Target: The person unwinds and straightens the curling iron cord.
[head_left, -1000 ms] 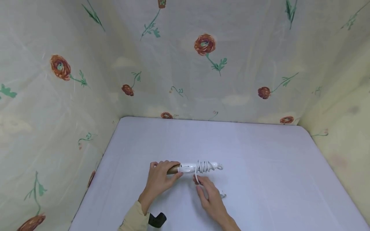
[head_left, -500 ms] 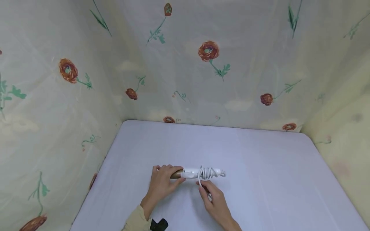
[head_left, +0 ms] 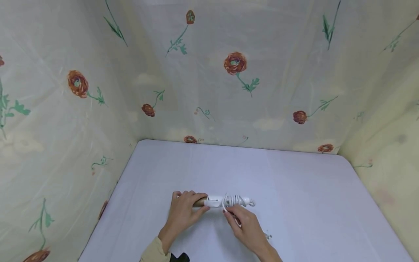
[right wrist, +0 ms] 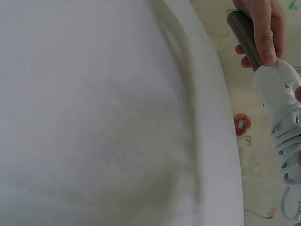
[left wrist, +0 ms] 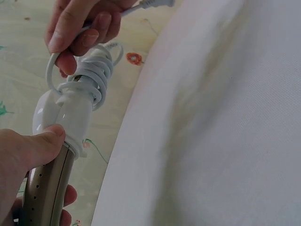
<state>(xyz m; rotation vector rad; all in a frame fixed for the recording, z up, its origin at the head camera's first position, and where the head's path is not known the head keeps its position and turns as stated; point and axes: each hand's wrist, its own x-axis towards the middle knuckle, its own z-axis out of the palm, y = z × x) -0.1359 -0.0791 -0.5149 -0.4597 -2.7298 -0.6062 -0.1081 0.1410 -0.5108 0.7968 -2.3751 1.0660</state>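
A hair styling iron with a white handle and a brown barrel is held level above the table in the head view. My left hand grips the barrel, its thumb against the white part. Loops of white cord wrap the handle's right half. My right hand pinches the cord's free length just in front of these loops. In the left wrist view, the cord runs through the right fingers to a pale plug. Part of the cord is hidden inside the right hand.
A white-covered table spreads beneath the hands. Floral cloth hangs behind it and on both sides. A black band shows by the left sleeve at the bottom edge.
The head view has tilted up, so the table and hands sit lower. The right hand keeps its pinch on the cord, and the cord's end now shows right of that wrist.
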